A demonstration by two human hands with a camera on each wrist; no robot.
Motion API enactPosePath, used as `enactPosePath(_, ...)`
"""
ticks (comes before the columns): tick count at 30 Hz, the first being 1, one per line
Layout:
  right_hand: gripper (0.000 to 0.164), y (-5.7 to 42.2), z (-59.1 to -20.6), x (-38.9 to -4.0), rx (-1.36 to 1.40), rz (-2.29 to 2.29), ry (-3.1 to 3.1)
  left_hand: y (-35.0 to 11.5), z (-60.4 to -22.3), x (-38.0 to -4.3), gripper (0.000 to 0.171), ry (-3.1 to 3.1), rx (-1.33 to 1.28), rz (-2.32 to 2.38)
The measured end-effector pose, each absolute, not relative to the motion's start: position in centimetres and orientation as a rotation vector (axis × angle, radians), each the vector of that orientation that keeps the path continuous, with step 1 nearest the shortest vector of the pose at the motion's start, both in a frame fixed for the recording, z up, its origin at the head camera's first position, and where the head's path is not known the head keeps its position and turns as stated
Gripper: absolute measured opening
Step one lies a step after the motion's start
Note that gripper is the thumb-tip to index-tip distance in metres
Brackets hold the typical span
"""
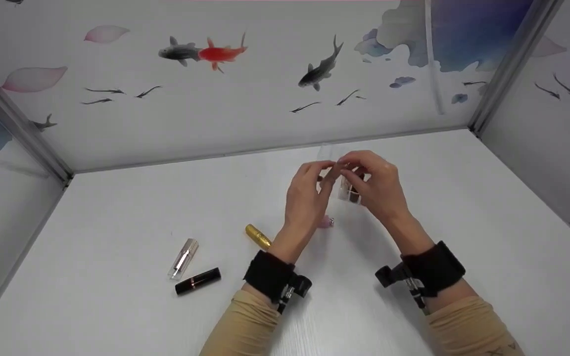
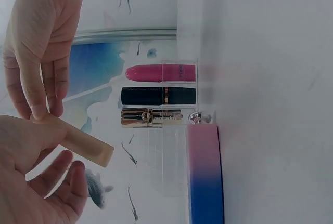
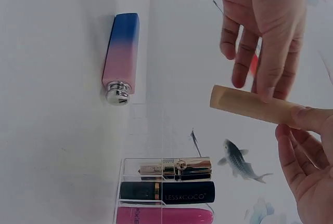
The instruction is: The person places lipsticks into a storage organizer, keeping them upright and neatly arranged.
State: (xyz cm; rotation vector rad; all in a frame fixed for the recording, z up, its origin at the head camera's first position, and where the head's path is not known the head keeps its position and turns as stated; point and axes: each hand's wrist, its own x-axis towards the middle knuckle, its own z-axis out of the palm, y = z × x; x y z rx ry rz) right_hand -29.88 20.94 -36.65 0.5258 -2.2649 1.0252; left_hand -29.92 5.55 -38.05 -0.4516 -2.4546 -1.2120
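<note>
A beige lipstick tube [image 3: 244, 104] is held between both hands above the table. My left hand [image 1: 307, 195] pinches it with the thumb laid along its side, while my right hand [image 1: 379, 183] grips one end between thumb and fingers. Just behind the hands stands a clear lipstick holder [image 1: 343, 194], partly hidden by them in the head view. Upright in it are a pink lipstick [image 2: 151, 72], a black lipstick [image 2: 143, 96] and a gold lipstick [image 2: 151, 117]. A pink-and-blue lipstick [image 3: 122, 52] with a silver knob lies on the table near the holder.
Left of the arms lie a gold tube [image 1: 258, 236], a clear-and-silver lipstick [image 1: 184, 258] and a black lipstick [image 1: 198, 282]. The left forearm overlaps the gold tube's end. Printed panels [image 1: 245, 109] with fish enclose the white table at the back and sides.
</note>
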Motion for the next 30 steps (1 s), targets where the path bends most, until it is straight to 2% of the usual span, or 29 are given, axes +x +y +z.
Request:
enactPosePath(12, 0.016, 20.6, -38.2, -31.7, 0.374, 1.048, -2.167, 6.3, -38.5, -30.7, 0.034, -2.372, -0.544, -1.324)
enactPosePath(30, 0.02, 21.1, -40.2, -33.1, 0.434, 0.944, -2.231, 6.2, -40.1, -31.5, 0.047, -2.522, -0.641, -1.346)
